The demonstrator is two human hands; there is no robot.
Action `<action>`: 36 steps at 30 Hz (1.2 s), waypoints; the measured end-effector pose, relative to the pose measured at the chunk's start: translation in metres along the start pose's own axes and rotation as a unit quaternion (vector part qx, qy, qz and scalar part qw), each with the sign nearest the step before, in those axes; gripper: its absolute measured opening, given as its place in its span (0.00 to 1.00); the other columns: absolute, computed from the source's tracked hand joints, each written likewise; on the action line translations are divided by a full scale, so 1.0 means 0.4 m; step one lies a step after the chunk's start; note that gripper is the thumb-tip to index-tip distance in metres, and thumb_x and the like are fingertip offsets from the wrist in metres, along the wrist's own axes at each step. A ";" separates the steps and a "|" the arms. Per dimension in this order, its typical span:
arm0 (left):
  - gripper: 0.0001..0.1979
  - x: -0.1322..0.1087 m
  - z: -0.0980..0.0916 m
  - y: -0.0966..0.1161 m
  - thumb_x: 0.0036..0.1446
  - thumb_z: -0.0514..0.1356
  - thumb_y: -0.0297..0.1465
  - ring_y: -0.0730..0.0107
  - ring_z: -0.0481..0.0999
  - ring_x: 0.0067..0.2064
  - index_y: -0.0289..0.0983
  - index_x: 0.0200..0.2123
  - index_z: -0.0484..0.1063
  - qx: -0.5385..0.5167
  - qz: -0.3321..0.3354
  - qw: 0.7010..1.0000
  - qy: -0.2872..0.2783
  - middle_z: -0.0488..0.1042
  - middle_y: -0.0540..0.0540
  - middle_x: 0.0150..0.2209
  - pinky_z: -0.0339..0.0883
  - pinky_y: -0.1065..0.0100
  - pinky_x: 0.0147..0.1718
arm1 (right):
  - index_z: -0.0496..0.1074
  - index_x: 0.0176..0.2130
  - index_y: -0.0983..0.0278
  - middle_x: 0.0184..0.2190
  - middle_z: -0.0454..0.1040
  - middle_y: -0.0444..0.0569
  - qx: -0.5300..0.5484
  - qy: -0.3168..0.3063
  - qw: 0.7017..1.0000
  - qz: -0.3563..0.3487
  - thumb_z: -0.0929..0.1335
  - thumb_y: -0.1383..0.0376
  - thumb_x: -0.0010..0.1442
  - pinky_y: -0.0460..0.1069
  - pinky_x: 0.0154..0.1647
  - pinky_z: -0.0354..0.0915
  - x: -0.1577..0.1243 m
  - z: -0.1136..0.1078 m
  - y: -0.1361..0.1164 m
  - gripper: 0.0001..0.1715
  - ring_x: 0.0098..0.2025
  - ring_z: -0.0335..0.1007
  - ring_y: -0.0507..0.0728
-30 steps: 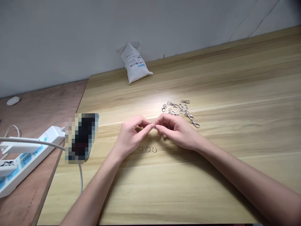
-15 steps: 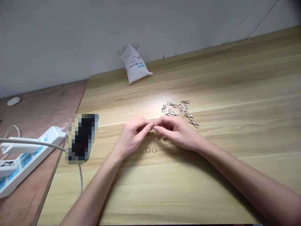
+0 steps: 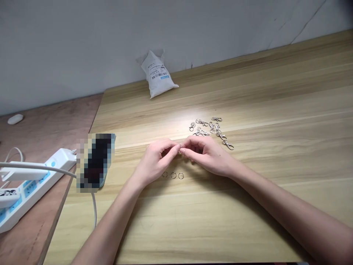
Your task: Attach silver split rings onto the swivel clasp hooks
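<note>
Tabletop (image 3: 242,217): pale yellow wood, long brown streaks. Side desk (image 3: 35,125): pinkish brown. Wall (image 3: 68,48): pale grey. Sack (image 3: 157,76): white, black barcode, small blue label. Clasps (image 3: 211,129): shiny silver. Three rings (image 3: 173,175): silver. Tiny ring (image 3: 180,148): seemingly silver, too small to be sure. Power strip (image 3: 35,184): white, blue socket panels. Pixelated patch (image 3: 95,162): black, tan, blue blocks.

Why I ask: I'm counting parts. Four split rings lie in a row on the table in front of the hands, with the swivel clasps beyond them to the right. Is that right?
Not quite: the head view shows three split rings, not four, in a row on the wooden table in front of the left hand and right hand. The swivel clasps are placed as you said.
</note>
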State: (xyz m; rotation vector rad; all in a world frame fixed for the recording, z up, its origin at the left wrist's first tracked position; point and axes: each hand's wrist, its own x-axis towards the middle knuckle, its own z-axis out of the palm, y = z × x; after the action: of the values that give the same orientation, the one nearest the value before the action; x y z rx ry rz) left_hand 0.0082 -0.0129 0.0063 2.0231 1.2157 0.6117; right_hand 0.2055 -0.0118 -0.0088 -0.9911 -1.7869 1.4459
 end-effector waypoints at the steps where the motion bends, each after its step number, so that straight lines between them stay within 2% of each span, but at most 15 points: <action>1: 0.15 0.000 0.000 0.000 0.67 0.53 0.35 0.72 0.69 0.31 0.36 0.31 0.74 0.000 -0.001 1.000 -0.006 0.74 0.48 0.29 0.61 0.70 0.33 | 0.71 0.34 0.65 0.26 0.69 0.42 -0.003 0.000 1.000 -0.002 0.66 0.61 0.65 0.46 0.28 0.59 0.000 0.000 0.000 0.10 0.26 0.62 0.49; 9: 0.15 0.000 0.000 0.002 0.67 0.52 0.35 0.73 0.67 0.31 0.36 0.30 0.71 -0.003 -0.003 1.000 -0.028 0.71 0.51 0.28 0.60 0.70 0.33 | 0.72 0.33 0.65 0.24 0.67 0.42 -0.029 0.005 0.999 -0.014 0.66 0.63 0.64 0.45 0.26 0.57 0.003 0.000 -0.003 0.10 0.26 0.60 0.49; 15: 0.16 -0.001 0.005 0.007 0.67 0.50 0.34 0.71 0.68 0.32 0.36 0.30 0.71 0.005 0.011 1.000 -0.027 0.72 0.50 0.29 0.60 0.69 0.35 | 0.72 0.33 0.65 0.25 0.69 0.44 -0.048 0.003 0.999 -0.013 0.66 0.62 0.64 0.46 0.27 0.57 0.000 0.001 -0.006 0.11 0.26 0.60 0.50; 22: 0.17 -0.004 0.008 0.002 0.68 0.49 0.34 0.71 0.64 0.30 0.36 0.27 0.68 0.045 0.014 0.999 -0.023 0.68 0.50 0.26 0.58 0.68 0.33 | 0.72 0.33 0.65 0.24 0.67 0.43 -0.055 0.000 0.998 -0.017 0.66 0.61 0.65 0.46 0.27 0.57 0.000 0.000 0.001 0.11 0.26 0.59 0.50; 36: 0.17 -0.003 0.009 0.000 0.68 0.49 0.34 0.70 0.67 0.32 0.36 0.28 0.69 0.044 0.021 0.999 -0.023 0.72 0.49 0.29 0.60 0.68 0.35 | 0.72 0.34 0.65 0.26 0.69 0.43 -0.058 -0.004 0.998 -0.018 0.65 0.61 0.65 0.46 0.28 0.58 0.000 0.000 0.001 0.11 0.26 0.60 0.50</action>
State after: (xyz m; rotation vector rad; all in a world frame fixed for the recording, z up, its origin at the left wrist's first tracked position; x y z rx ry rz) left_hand 0.0100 -0.0151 0.0037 2.1281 1.1942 0.5376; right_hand 0.2057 -0.0117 -0.0091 -1.0077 -1.9041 1.3387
